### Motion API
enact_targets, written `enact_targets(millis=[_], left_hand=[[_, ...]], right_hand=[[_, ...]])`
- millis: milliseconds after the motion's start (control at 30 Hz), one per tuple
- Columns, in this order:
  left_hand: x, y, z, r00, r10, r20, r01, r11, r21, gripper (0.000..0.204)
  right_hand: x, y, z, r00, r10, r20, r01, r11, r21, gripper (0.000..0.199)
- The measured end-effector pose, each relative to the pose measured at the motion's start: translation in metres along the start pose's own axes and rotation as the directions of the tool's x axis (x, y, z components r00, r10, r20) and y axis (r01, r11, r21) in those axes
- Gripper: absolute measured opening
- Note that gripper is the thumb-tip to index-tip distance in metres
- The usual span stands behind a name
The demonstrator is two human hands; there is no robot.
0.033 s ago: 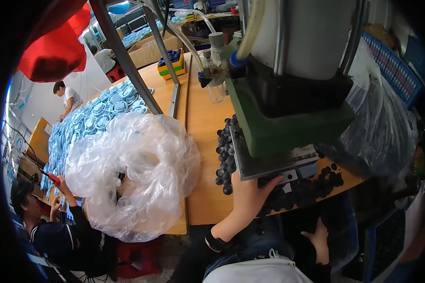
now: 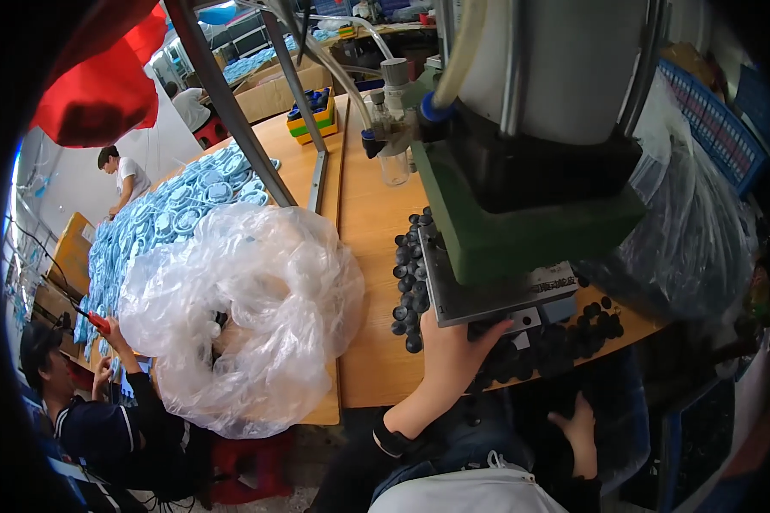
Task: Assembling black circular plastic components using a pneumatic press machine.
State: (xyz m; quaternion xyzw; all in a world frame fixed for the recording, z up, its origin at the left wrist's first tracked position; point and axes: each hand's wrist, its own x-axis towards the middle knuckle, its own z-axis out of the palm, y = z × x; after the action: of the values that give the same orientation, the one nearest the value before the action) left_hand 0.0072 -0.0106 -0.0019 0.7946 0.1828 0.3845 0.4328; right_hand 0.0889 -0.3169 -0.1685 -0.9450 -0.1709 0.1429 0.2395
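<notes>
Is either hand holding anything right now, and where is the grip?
Cannot be told. The left hand reaches under the press's metal plate, fingertips hidden among the black discs. The right hand rests in the lap, apparently empty.

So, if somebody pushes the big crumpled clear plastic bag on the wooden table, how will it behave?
The big crumpled clear plastic bag probably gives way and changes shape, since its film is thin and wrinkled. It looks light for its size. It overhangs the wooden table edge, so a push may slide it off.
</notes>
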Motion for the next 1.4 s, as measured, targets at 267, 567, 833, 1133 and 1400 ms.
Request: enact_targets(millis=[267, 567, 833, 1133, 1400], left_hand=[[-0.014, 0.008, -0.044, 0.998, -0.005, 0.058, 0.017, 0.979, -0.202, 0.046], [-0.108, -0.056, -0.164, 0.945, -0.126, -0.302, 0.185, 0.967, 0.175, 0.030], [-0.146, -0.114, -0.274, 0.838, 0.177, -0.516, 0.260, 0.702, 0.663, 0.020], [-0.059, -0.220, -0.327, 0.938, -0.110, -0.329, 0.321, 0.635, 0.703, 0.037], [-0.011, -0.239, -0.308, 0.920, 0.044, -0.390, 0.308, 0.536, 0.786, 0.048]], right_hand=[[0.097, -0.140, -0.048, 0.715, -0.474, -0.514, 0.554, 0.833, 0.001, 0.025], [0.149, -0.133, -0.018, 0.798, -0.559, -0.224, 0.561, 0.825, -0.059, 0.025], [0.092, -0.156, -0.042, 0.756, -0.444, -0.481, 0.618, 0.726, 0.301, 0.026], [0.069, -0.249, -0.029, 0.721, -0.501, -0.479, 0.687, 0.423, 0.591, 0.027], [0.086, -0.232, -0.006, 0.703, -0.452, -0.548, 0.669, 0.682, 0.296, 0.040]])
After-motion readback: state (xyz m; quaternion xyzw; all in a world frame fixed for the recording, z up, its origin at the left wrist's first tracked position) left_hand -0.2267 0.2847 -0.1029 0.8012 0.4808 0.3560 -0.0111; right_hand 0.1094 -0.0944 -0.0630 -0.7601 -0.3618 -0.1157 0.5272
